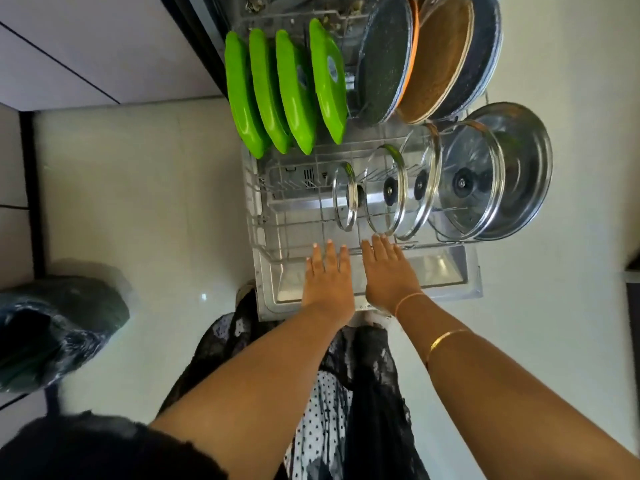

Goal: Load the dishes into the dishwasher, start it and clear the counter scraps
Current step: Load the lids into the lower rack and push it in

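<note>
The lower dishwasher rack (pixel 258 216) is pulled out over the open door (pixel 450 271). Several green plates (pixel 287 95) stand on edge at its far left. Dark pans and a brown plate (pixel 436 60) stand at the far right. Several glass lids (pixel 391 190) and a steel lid (pixel 519 168) stand in the near row. My left hand (pixel 327 280) and my right hand (pixel 389 271) lie flat, fingers straight, at the rack's front edge, side by side. Neither holds anything.
A dark plastic-lined bin (pixel 52 327) stands on the pale floor at the left. Grey cabinet fronts (pixel 86 46) run along the upper left. My patterned dress and feet are below the door's near edge.
</note>
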Action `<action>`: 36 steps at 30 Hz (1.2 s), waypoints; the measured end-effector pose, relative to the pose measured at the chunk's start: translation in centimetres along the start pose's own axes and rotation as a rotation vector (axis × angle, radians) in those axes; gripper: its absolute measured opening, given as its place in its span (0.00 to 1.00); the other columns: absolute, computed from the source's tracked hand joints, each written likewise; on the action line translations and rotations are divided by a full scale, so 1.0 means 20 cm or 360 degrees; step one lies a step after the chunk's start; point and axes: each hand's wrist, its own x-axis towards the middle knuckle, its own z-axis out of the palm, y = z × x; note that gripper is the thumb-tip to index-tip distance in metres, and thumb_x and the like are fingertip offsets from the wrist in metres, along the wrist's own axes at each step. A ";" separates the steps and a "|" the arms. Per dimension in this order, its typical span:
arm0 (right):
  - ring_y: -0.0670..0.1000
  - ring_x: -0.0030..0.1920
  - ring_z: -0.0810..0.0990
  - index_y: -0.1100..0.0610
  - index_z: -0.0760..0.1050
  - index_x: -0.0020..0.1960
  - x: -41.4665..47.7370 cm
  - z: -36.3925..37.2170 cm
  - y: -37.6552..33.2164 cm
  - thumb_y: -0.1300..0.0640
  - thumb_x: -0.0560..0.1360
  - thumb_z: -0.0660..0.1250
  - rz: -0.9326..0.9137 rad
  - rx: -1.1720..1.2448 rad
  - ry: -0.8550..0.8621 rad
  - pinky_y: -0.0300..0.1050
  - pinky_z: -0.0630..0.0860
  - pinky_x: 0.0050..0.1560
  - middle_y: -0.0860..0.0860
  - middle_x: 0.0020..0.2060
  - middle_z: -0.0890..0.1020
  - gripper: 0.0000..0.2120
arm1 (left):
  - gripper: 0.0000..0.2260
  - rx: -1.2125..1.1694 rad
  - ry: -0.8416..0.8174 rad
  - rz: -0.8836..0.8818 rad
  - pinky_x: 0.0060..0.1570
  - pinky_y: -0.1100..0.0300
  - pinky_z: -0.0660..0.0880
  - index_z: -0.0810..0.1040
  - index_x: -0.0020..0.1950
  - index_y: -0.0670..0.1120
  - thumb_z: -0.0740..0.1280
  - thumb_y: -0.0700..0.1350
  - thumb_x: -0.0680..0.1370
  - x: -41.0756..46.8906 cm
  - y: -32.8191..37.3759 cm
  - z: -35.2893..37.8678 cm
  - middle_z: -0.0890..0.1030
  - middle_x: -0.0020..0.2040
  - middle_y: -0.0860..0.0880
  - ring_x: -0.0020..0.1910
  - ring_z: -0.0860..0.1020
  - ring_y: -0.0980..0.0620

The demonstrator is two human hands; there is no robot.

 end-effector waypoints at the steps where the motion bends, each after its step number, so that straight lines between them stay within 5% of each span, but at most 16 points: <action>1: 0.59 0.76 0.42 0.63 0.39 0.76 0.00 0.00 0.03 0.61 0.75 0.58 -0.0035 -0.0036 -0.0008 0.53 0.44 0.76 0.61 0.76 0.43 0.37 | 0.39 -0.0024 0.0001 -0.0008 0.74 0.46 0.38 0.32 0.74 0.43 0.60 0.43 0.78 0.01 0.04 0.02 0.32 0.75 0.41 0.74 0.33 0.39; 5: 0.59 0.76 0.39 0.62 0.36 0.76 -0.02 0.05 0.15 0.58 0.77 0.59 -0.0120 -0.0135 -0.0019 0.54 0.42 0.76 0.61 0.76 0.40 0.39 | 0.42 -0.0129 0.0008 -0.0037 0.73 0.49 0.37 0.30 0.73 0.41 0.62 0.50 0.78 0.06 0.21 0.12 0.31 0.74 0.42 0.74 0.33 0.42; 11: 0.61 0.72 0.30 0.63 0.25 0.70 0.02 0.20 0.21 0.48 0.77 0.59 -0.0193 -0.0305 0.0141 0.58 0.31 0.69 0.62 0.73 0.32 0.45 | 0.38 -0.0151 0.0164 -0.0140 0.71 0.48 0.33 0.26 0.70 0.38 0.55 0.47 0.80 0.11 0.29 0.23 0.28 0.73 0.39 0.73 0.30 0.41; 20: 0.64 0.65 0.20 0.66 0.16 0.64 0.12 0.30 0.18 0.38 0.73 0.58 -0.0112 -0.0163 0.0203 0.63 0.27 0.68 0.65 0.62 0.19 0.54 | 0.36 -0.0024 0.0316 -0.0079 0.69 0.50 0.32 0.25 0.70 0.38 0.54 0.43 0.80 0.19 0.24 0.29 0.29 0.73 0.38 0.73 0.31 0.41; 29: 0.62 0.68 0.24 0.63 0.23 0.69 0.40 -0.02 0.27 0.47 0.72 0.64 -0.0148 -0.0314 0.0255 0.60 0.30 0.69 0.63 0.68 0.25 0.53 | 0.35 -0.0067 0.0441 -0.0061 0.71 0.51 0.34 0.27 0.71 0.38 0.54 0.41 0.80 0.43 0.19 -0.04 0.29 0.73 0.39 0.73 0.32 0.42; 36: 0.63 0.72 0.29 0.62 0.28 0.73 0.73 -0.38 0.32 0.38 0.71 0.64 -0.0136 -0.0350 0.0377 0.59 0.32 0.70 0.64 0.72 0.30 0.54 | 0.35 -0.0083 0.0623 -0.0130 0.72 0.51 0.36 0.30 0.72 0.37 0.56 0.40 0.80 0.77 0.16 -0.40 0.33 0.74 0.38 0.75 0.35 0.41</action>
